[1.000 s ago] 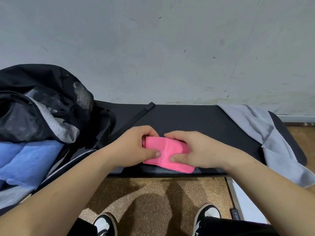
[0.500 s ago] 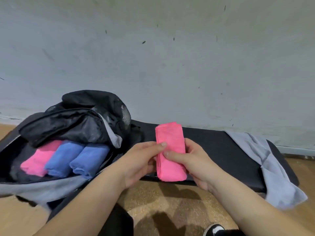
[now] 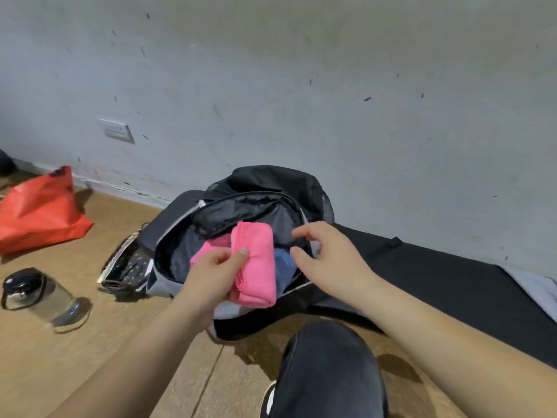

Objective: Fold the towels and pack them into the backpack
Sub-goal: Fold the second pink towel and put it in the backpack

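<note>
My left hand (image 3: 215, 271) grips a folded pink towel (image 3: 256, 267) and holds it over the open mouth of the black backpack (image 3: 271, 182). Inside the backpack I see another pink towel (image 3: 208, 247) and part of a blue towel (image 3: 284, 260). My right hand (image 3: 328, 254) hovers just right of the pink towel at the bag's opening, fingers apart, holding nothing. A grey towel (image 3: 533, 289) lies on the black mat (image 3: 437, 276) at the far right edge.
A red bag (image 3: 39, 211) lies on the wooden floor at left by the wall. A clear bottle with a black lid (image 3: 39, 294) lies on its side at lower left. A dark patterned pouch (image 3: 126, 263) sits beside the backpack. My knee (image 3: 328, 366) is below.
The pink towel went from the mat up and left to the backpack's opening. My right hand let go of it; the left keeps hold. The view swung left.
</note>
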